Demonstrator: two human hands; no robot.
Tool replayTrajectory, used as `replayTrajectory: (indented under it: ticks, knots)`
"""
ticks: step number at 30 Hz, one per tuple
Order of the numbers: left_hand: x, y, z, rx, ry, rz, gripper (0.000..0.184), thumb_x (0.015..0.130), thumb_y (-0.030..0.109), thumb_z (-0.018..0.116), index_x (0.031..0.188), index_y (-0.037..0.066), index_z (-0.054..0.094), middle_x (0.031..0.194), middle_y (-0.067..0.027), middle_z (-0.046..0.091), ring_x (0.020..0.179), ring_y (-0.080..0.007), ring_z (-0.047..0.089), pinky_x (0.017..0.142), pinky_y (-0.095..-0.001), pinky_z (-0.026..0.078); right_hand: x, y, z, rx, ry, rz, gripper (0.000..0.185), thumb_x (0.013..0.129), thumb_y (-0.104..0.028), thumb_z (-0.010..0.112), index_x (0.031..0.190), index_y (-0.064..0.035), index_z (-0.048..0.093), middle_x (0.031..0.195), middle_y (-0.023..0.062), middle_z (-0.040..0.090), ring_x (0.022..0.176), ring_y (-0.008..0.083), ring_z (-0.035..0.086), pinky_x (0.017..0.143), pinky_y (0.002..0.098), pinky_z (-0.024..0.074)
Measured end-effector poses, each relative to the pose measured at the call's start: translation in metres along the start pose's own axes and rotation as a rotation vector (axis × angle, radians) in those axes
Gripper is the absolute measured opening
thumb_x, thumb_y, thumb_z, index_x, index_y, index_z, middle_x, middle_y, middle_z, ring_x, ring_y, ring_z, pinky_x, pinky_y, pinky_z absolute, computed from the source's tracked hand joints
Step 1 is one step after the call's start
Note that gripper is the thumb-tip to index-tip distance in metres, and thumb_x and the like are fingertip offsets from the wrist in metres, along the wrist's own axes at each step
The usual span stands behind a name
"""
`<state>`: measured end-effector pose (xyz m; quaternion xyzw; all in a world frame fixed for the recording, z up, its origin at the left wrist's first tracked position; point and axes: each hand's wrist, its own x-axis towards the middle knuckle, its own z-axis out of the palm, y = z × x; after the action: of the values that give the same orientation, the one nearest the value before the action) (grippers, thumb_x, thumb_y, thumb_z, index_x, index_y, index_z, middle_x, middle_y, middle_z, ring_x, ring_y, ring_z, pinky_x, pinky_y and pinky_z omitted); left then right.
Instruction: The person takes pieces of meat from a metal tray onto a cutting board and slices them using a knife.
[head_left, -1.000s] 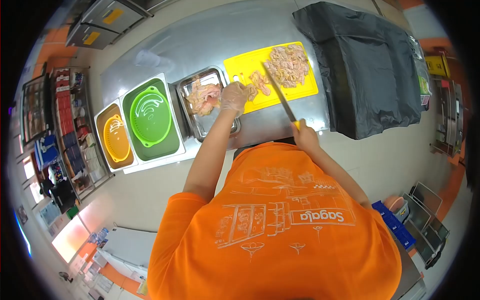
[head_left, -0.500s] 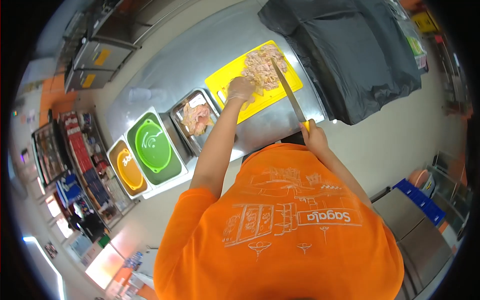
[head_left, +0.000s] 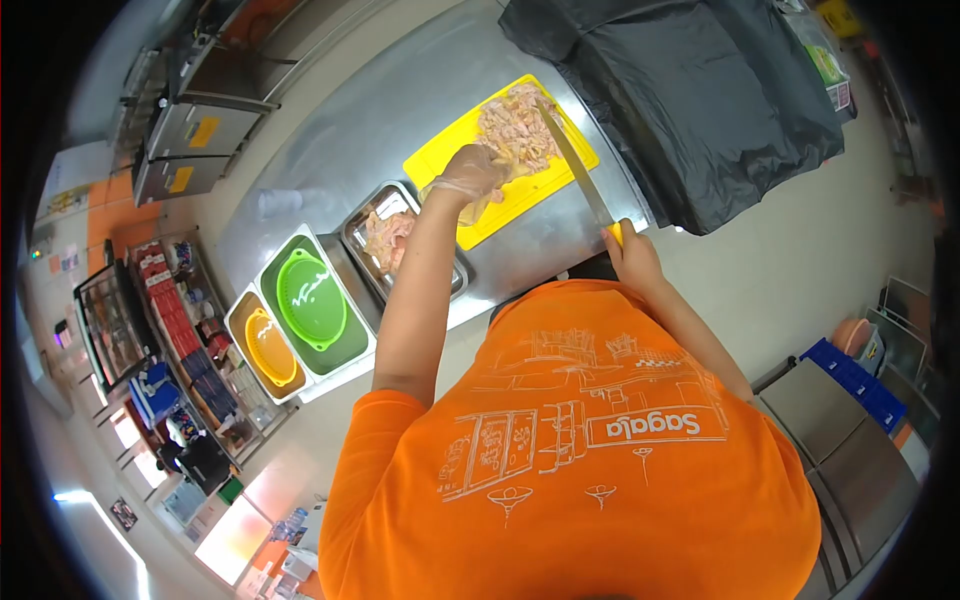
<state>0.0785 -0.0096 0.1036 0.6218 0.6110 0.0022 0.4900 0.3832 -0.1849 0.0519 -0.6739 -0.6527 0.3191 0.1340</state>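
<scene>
Standing well to the left of the left fingers, an orange basket (head_left: 270, 348) sits in a pan with a white rim. Also to their left, a clear container (head_left: 280, 203) is on the metal counter (head_left: 350, 130). Nearer to these fingers is a green basket (head_left: 312, 300), placed in a larger pan just beside the first. Next comes a metal tray (head_left: 395, 200), just to the left of the same fingers and closer to the body; it holds raw meat (head_left: 386, 240), and the left forearm passes over its right part.

The left hand (head_left: 468, 175), in a thin transparent glove, is at the yellow cutting board (head_left: 530, 195), its fingers bent downward at pale meat. Whether they are clamped on a piece or only rest upon it, I cannot tell. Just to the right of them, and farther from the body, a heap of cut meat (head_left: 520, 130) is spread on the board.

A long knife (head_left: 575, 165) slants across the board's right part, its tip at the heap. The right hand (head_left: 637, 257) has its fingers closed around the yellow handle, outside the board's near edge. Beyond these fingers and to their right lies a black plastic sheet (head_left: 690, 110). Far to their right, closer to the body, is a blue crate (head_left: 850, 385).
</scene>
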Motion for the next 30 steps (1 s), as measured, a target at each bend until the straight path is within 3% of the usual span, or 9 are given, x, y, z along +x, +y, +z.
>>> replayTrajectory:
  ticks: [2,5,8,11,12,18,21,24,30]
  knots:
    - [-0.018,0.022,-0.001,-0.247,0.015,-0.044,0.03,0.091,0.027,0.07,0.095,-0.003,0.072,0.078,-0.0105,0.072,0.072,-0.0182,0.069,0.065,-0.0368,0.055,0.0,-0.001,-0.003,-0.013,-0.008,0.001,0.036,0.104,-0.034,0.056,0.099,0.0012,0.051,0.076,0.0295,0.066,0.073,0.0512,0.064,0.066,0.0592,0.0497]
    - [0.021,-0.037,0.049,-0.518,0.096,-0.006,0.035,0.088,0.035,0.075,0.088,-0.001,0.073,0.074,-0.0088,0.071,0.063,-0.0157,0.067,0.061,-0.033,0.052,-0.003,-0.004,-0.005,-0.043,-0.02,-0.002,0.036,0.104,-0.035,0.056,0.099,0.001,0.051,0.075,0.0296,0.066,0.072,0.0515,0.064,0.065,0.0593,0.0495]
    - [0.01,-0.042,0.078,-0.499,0.162,-0.241,0.036,0.092,0.034,0.074,0.086,-0.001,0.073,0.071,-0.0087,0.07,0.061,-0.0166,0.067,0.057,-0.0332,0.053,-0.008,-0.006,0.0,-0.069,-0.04,-0.009,0.037,0.105,-0.035,0.055,0.098,0.0005,0.052,0.074,0.029,0.066,0.071,0.051,0.064,0.065,0.059,0.0499]
    - [0.028,-0.095,0.129,-0.676,0.28,-0.324,0.035,0.093,0.032,0.074,0.083,-0.001,0.072,0.07,-0.0089,0.07,0.057,-0.017,0.067,0.056,-0.0322,0.053,-0.012,-0.01,0.009,-0.11,-0.099,-0.012,0.037,0.105,-0.036,0.055,0.098,-0.0001,0.053,0.072,0.028,0.066,0.068,0.0495,0.065,0.063,0.0582,0.051]
    - [0.026,-0.099,0.133,-0.741,0.305,-0.247,0.035,0.092,0.031,0.075,0.081,-0.002,0.073,0.069,-0.0088,0.07,0.054,-0.0173,0.066,0.055,-0.0324,0.054,-0.014,-0.01,0.014,-0.138,-0.11,-0.025,0.037,0.104,-0.037,0.055,0.099,-0.0003,0.053,0.071,0.0274,0.066,0.067,0.049,0.065,0.062,0.0579,0.0514]
    - [0.013,-0.104,0.135,-0.601,0.367,-0.23,0.037,0.092,0.034,0.073,0.083,-0.002,0.074,0.065,-0.0089,0.07,0.055,-0.0173,0.067,0.057,-0.034,0.054,-0.022,-0.009,0.031,-0.299,-0.171,-0.103,0.037,0.103,-0.038,0.057,0.1,-0.001,0.055,0.067,0.0254,0.066,0.063,0.0477,0.066,0.059,0.0567,0.0527]
    - [0.001,-0.093,0.124,-0.499,0.339,-0.227,0.038,0.091,0.036,0.073,0.084,-0.001,0.075,0.065,-0.0094,0.069,0.057,-0.0176,0.068,0.06,-0.0342,0.054,-0.027,-0.007,0.029,-0.331,-0.201,-0.098,0.037,0.102,-0.038,0.058,0.101,-0.0012,0.055,0.068,0.0264,0.067,0.064,0.0485,0.067,0.059,0.0569,0.0531]
    - [0.004,-0.088,0.12,-0.481,0.27,-0.089,0.036,0.09,0.034,0.072,0.085,-0.001,0.075,0.066,-0.0099,0.07,0.058,-0.0175,0.068,0.061,-0.034,0.053,-0.027,-0.004,0.02,-0.329,-0.156,-0.071,0.036,0.103,-0.037,0.058,0.101,-0.0011,0.055,0.07,0.0284,0.067,0.067,0.0496,0.067,0.061,0.0579,0.0524]
    - [-0.007,-0.036,0.082,-0.68,0.156,0.002,0.029,0.093,0.025,0.072,0.092,-0.003,0.073,0.074,-0.0092,0.07,0.061,-0.0141,0.066,0.06,-0.0301,0.054,-0.018,-0.019,-0.007,-0.164,-0.044,-0.012,0.035,0.104,-0.035,0.057,0.1,-0.0006,0.053,0.073,0.0312,0.066,0.07,0.0522,0.065,0.063,0.0598,0.0497]
